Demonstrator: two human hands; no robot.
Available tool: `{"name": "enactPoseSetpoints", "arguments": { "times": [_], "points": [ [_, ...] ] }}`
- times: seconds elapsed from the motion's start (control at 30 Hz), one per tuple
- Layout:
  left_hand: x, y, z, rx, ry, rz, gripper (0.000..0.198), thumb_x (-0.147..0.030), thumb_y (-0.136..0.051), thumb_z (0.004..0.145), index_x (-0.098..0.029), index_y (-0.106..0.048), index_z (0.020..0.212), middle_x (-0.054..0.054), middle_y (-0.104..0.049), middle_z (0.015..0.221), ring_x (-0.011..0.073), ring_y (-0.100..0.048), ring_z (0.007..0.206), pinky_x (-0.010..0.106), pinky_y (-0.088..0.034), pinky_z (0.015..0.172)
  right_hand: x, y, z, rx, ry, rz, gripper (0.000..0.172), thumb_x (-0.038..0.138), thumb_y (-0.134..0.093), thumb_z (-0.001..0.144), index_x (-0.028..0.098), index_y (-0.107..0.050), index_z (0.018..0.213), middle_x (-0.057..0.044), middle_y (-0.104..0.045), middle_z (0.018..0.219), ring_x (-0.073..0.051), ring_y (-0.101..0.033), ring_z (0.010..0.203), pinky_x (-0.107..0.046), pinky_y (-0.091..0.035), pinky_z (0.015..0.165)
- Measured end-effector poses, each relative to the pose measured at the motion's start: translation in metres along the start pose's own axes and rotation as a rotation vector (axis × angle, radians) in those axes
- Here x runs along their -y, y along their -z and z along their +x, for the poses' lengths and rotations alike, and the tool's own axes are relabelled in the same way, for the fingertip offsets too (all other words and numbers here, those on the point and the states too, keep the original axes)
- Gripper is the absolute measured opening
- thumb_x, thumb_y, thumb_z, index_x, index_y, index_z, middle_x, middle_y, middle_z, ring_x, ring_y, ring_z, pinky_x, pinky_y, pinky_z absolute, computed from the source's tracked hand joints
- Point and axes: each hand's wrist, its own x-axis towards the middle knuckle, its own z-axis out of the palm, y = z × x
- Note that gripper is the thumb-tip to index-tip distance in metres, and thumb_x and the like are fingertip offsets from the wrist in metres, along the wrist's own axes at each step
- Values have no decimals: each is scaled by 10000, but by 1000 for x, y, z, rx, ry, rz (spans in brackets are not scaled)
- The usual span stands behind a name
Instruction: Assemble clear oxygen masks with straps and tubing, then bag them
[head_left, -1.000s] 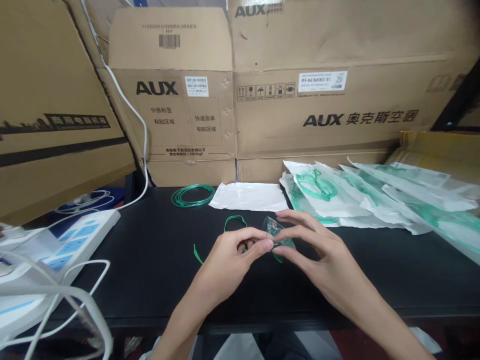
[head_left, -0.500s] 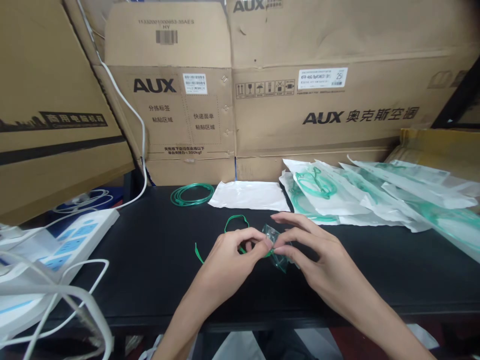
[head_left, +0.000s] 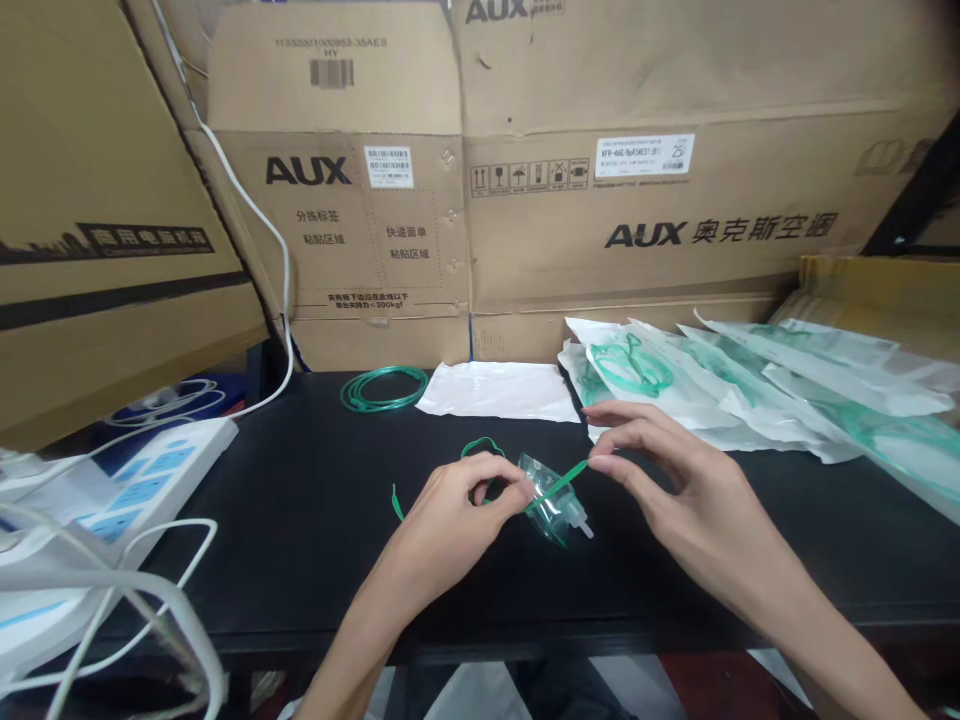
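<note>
A clear green oxygen mask with a pale connector is held above the black table, between my two hands. My left hand is closed in a pinch at the mask's left edge, where its green elastic strap passes. The far end of that strap is pinched between the thumb and forefinger of my right hand, and the piece between the hands is pulled straight. Part of the strap loops behind my left hand, and a loose tip sticks out at its left. My left fingertips are partly hidden.
Coiled green tubing lies at the back beside a flat white pouch. Packaged masks and tubing in clear-and-white pouches are piled at the right. A white power strip with cables is at the left. Cardboard boxes wall the back.
My right hand has moved right and slightly up, drawing the strap's end out straight. More of the mask and its connector now shows. My left hand has barely moved.
</note>
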Motion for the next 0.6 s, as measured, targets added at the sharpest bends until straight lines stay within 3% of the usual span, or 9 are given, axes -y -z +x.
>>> {"name": "enactPoseSetpoints", "arguments": {
  "times": [0.27, 0.4, 0.5, 0.6],
  "points": [
    [-2, 1, -2, -23, 41, 43, 194, -378, -597, 929, -332, -749, 816, -100, -698, 871, 148, -491, 787, 263, -349, 722, -4, 1, 1, -108, -58, 68, 118, 327, -611, 985, 278, -632, 880, -1, -647, 1261, -242, -631, 1173, -400, -454, 999],
    [1, 1, -1, -48, 50, 56, 193, -394, -604, 927, -336, -750, 817, -95, -693, 846, 147, -500, 775, 257, -351, 698, -1, 3, 1, -185, -28, 62, 106, 306, -624, 981, 266, -616, 883, -9, -667, 1141, -220, -630, 1133, -334, -470, 935],
    [4, 0, 1, -50, 43, 24, 239, -440, -573, 952, -313, -751, 854, -72, -685, 801, 152, -534, 770, 258, -366, 689, 12, -3, -6, -65, 8, 41, 87, 278, -638, 980, 259, -623, 897, 7, -671, 984, -172, -648, 956, -279, -477, 839],
    [6, -1, 2, -53, 26, -36, 260, -456, -560, 967, -291, -748, 894, -62, -713, 835, 159, -589, 806, 253, -396, 713, 26, -20, -19, 240, 101, 45, 88, 213, -619, 990, 244, -639, 911, 18, -662, 923, -137, -634, 843, -249, -482, 792]
  ]
}}
